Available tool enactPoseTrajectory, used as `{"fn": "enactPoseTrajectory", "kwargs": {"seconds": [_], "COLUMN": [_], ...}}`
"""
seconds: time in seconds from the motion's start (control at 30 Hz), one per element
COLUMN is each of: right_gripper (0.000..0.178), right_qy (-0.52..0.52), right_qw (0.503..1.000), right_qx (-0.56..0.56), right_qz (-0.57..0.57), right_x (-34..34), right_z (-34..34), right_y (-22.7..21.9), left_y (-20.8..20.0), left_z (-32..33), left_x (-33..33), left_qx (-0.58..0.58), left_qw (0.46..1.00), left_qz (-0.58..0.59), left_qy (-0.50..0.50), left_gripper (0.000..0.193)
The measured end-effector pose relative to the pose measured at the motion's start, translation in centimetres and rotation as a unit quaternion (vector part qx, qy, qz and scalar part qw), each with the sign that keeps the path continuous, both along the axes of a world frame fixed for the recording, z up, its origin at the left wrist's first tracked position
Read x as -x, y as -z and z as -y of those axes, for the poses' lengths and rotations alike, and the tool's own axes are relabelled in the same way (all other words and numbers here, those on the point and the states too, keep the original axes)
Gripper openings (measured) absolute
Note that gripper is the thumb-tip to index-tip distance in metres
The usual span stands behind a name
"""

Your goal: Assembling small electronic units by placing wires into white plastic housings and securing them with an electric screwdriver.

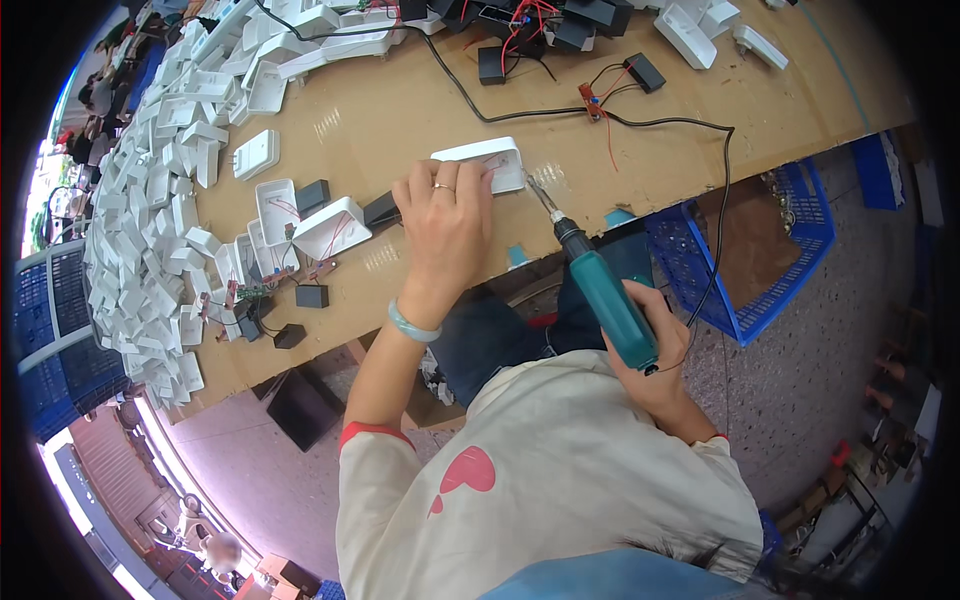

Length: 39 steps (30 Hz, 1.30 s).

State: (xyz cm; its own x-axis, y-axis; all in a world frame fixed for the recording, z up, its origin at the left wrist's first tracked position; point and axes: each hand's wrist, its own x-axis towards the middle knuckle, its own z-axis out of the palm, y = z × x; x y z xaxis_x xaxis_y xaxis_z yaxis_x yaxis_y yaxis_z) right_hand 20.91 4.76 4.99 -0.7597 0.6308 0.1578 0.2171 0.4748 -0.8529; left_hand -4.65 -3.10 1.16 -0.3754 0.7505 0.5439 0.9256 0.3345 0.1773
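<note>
My left hand, with a ring and a pale bangle, is closed over a white plastic casing on the cardboard-covered table; thin red wires show inside it. Its fingertips are partly hidden. A black block lies beside those fingers. Wrapped round a green electric screwdriver is my right hand. The driver's metal tip points up and left, close to the casing's right end; I cannot tell whether they touch. Left of my left hand stands another open casing with red wires.
Many white casings are heaped along the table's left side. Black boxes with red wires lie at the far edge. A black cord crosses the table. A blue crate stands right of the table, a dark blue basket at far left.
</note>
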Motion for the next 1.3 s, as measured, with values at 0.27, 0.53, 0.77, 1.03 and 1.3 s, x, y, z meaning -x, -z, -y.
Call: {"fn": "enactPoseTrajectory", "kwargs": {"seconds": [0.27, 0.53, 0.77, 1.03, 1.3], "right_gripper": [0.053, 0.053, 0.053, 0.050, 0.053], "right_qy": [-0.029, -0.014, 0.000, -0.019, -0.016], "right_qw": [0.999, 0.999, 0.999, 0.999, 1.000], "right_qx": [-0.017, -0.032, -0.031, -0.047, -0.018], "right_qz": [0.002, 0.014, 0.016, 0.013, 0.016], "right_x": [1.0, 2.0, 2.1, 1.9, 2.0], "right_z": [0.3, 0.7, -0.1, -0.4, -0.8], "right_y": [1.3, 1.8, 2.3, 2.0, 1.9], "left_y": [0.7, 1.6, 1.6, 1.4, 1.5], "left_z": [-0.2, -0.4, -0.8, -1.7, -1.9], "left_x": [-1.0, -0.8, -1.6, -2.2, -2.3], "left_qx": [-0.027, -0.019, -0.040, -0.027, -0.007], "left_qw": [0.999, 0.999, 0.994, 0.995, 0.995], "left_qz": [0.000, 0.038, 0.099, 0.039, 0.015], "left_qy": [-0.046, -0.026, -0.026, -0.089, -0.102], "left_gripper": [0.013, 0.013, 0.010, 0.011, 0.010]}}
